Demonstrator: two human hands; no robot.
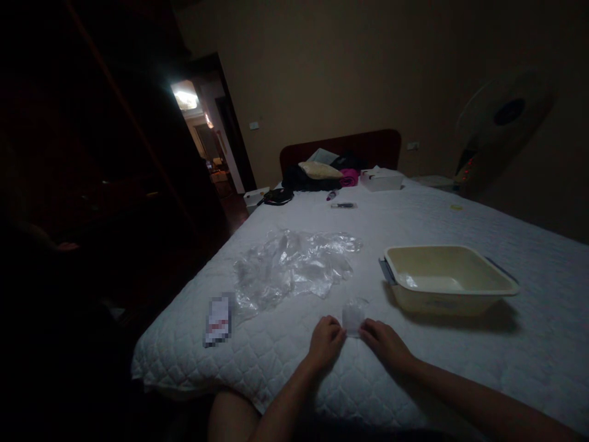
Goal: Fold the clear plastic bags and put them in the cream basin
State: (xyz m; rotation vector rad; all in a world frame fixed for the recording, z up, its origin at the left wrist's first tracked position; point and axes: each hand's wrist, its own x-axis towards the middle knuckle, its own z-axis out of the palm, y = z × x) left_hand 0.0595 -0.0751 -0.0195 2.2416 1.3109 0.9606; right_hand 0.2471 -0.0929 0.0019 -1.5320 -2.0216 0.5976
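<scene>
A small folded piece of clear plastic (353, 317) lies on the white quilted bed cover between my two hands. My left hand (327, 341) is closed at its left lower edge, fingers curled. On the other side, my right hand (383, 341) pinches its right lower corner. Beyond them, crumpled clear plastic bags (294, 264) spread over the bed. An empty cream basin (451, 294) with grey handles stands to the right of my right hand.
A blurred-out packet (218, 320) lies near the left edge of the bed (257, 362). Farther back are a black pouch (278, 196), a pen-like item (343, 205), a white box (381, 179) and piled cloths (322, 170). A fan (506, 116) stands at right.
</scene>
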